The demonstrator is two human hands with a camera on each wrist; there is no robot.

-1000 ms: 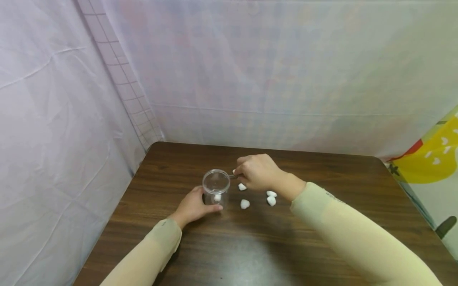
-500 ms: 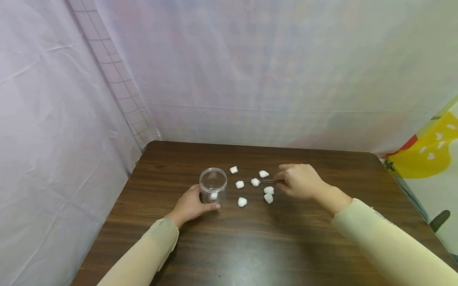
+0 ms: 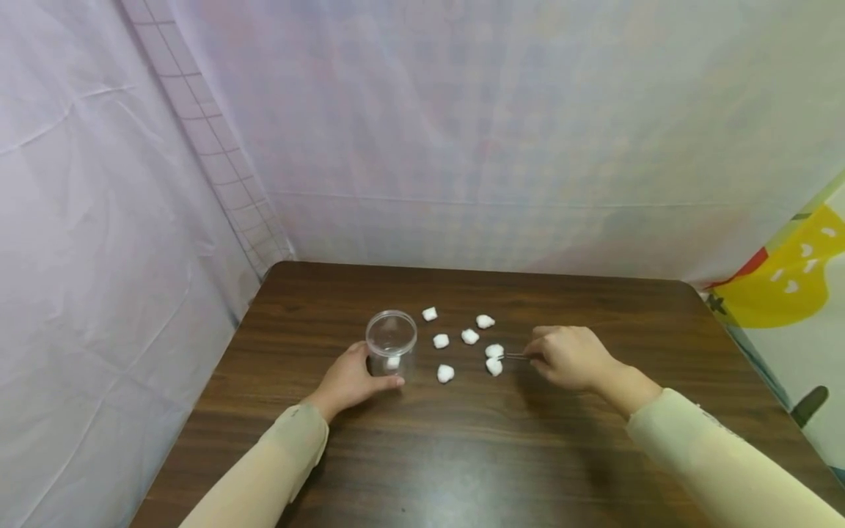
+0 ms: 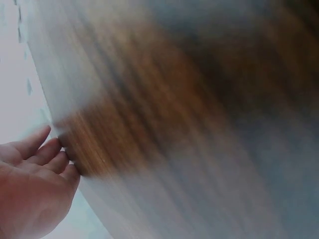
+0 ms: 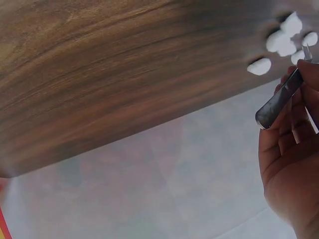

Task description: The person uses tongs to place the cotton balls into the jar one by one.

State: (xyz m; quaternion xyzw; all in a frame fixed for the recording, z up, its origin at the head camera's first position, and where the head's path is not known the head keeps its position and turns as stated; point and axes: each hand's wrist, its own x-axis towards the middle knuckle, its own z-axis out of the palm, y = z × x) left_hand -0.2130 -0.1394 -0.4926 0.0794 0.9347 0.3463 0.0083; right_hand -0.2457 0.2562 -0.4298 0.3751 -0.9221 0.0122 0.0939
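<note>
My left hand [image 3: 350, 378] grips a clear plastic jar [image 3: 391, 334] from its left side, thumb across the front, and one white cotton ball [image 3: 393, 363] shows inside. In the left wrist view only the fingers of the left hand [image 4: 37, 184] appear at the side. My right hand [image 3: 571, 357] pinches metal tweezers [image 5: 279, 102], their tips pointing left at a touching pair of cotton balls [image 3: 494, 367]. The right wrist view shows the right hand [image 5: 294, 154] with the flat end of the tweezers sticking out past the fingers.
Several more cotton balls [image 3: 445, 374] lie scattered between the jar and the tweezers on the dark wooden table [image 3: 422, 455]. A white curtain [image 3: 488, 147] hangs behind the table's back edge, and a yellow patterned cloth [image 3: 785, 290] is beyond its right side.
My right hand has moved away from beside the jar, first right, then slightly nearer, bringing the tweezers to the paired cotton balls. The left hand stays on the jar.
</note>
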